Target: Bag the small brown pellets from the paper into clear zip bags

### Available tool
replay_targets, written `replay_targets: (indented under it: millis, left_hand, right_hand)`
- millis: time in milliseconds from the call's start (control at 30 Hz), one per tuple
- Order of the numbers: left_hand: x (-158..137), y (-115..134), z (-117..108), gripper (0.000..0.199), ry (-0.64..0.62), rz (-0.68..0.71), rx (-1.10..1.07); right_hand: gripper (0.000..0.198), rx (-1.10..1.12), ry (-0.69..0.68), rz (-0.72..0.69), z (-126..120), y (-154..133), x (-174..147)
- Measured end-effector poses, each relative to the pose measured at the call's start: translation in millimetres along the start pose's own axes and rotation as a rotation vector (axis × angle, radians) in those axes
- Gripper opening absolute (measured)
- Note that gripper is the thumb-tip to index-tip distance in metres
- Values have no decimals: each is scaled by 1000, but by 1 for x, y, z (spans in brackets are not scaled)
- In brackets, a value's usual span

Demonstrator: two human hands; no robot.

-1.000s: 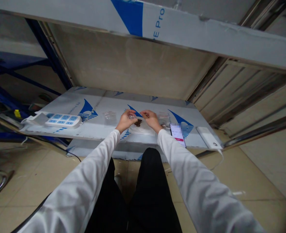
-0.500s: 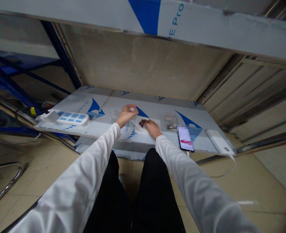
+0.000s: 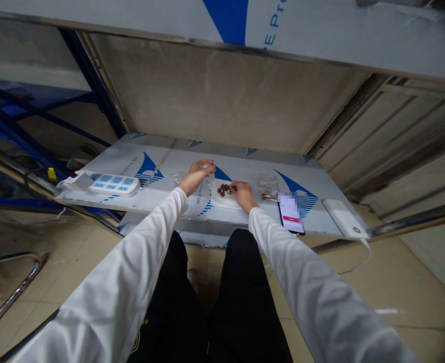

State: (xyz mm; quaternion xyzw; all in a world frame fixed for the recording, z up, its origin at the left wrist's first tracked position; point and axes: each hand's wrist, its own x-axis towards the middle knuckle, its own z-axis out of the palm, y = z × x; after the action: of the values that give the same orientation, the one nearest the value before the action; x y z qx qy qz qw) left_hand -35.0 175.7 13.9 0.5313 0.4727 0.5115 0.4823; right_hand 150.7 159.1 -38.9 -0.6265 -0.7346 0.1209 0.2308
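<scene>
A heap of small dark-brown pieces (image 3: 224, 190) lies on a flat white sheet or dish (image 3: 222, 202) near the front of the shelf. My right hand (image 3: 242, 192) is at the heap's right side, thumb and fingertips pinched together; whatever is between them is too small to make out. Up and to the left of the heap, my left hand (image 3: 197, 176) is closed around what looks like a small clear plastic bag (image 3: 206, 165), mostly hidden by the fingers. Another clear bag (image 3: 179, 177) lies to the left, beside my left wrist.
Clear bags with brown contents (image 3: 267, 186) lie right of the white sheet. A phone (image 3: 291, 217) and a white power bank (image 3: 345, 219) with a cable are farther right. A white power strip (image 3: 114, 184) sits on the left. An upper shelf (image 3: 150, 30) overhangs the film-covered shelf (image 3: 162, 199).
My right hand has drawn back to the right from the brown heap, uncovering more of it. My left hand has turned slightly, its fingers now covering more of the clear bag.
</scene>
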Motion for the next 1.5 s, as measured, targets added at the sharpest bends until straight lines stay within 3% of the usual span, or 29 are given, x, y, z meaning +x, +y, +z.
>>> replay_targets:
  millis: [167,267,400,567,700,833,900,967,1133,1200,1333,1500]
  left_hand:
    - [-8,-3,8,37,-95,101,140]
    - [-16,-3,20,36,-140,185,212]
    - [-27,1,35,33,-171,269,289]
    - [-36,-2,42,28,-197,319,377]
    - [-44,-4,40,37,-216,252,329]
    - [-54,3,28,57,-376,18,30]
    - [-58,5,20,50,-387,-85,-141]
    - [-60,4,15,40,-306,-123,-218]
    - [-61,-4,15,41,-119,-114,-194]
    - [-62,-7,14,43,-72,-103,-190]
    - [-72,-12,3,41,34,-58,-165]
    - [-95,-27,-11,34,125,43,-49]
  right_hand:
    - [17,294,164,-91,-47,-32,15]
    - [13,487,123,-243,-74,-57,12]
    - [7,221,-58,-299,-90,-72,-1]
    - [19,45,-92,-382,-90,-65,-18]
    - [19,170,-158,-409,-90,-56,-26]
    - [12,282,-188,-337,-95,-42,-25]
    - [14,355,-207,-321,-97,-36,-25]
    - [16,416,-236,-308,-97,-30,-25]
    - [20,530,-234,-296,-83,-24,-22]
    - [22,480,-134,-241,-70,-20,-18]
    - [20,230,71,-2,-31,0,-15]
    - [21,65,-2,72,11,21,-21]
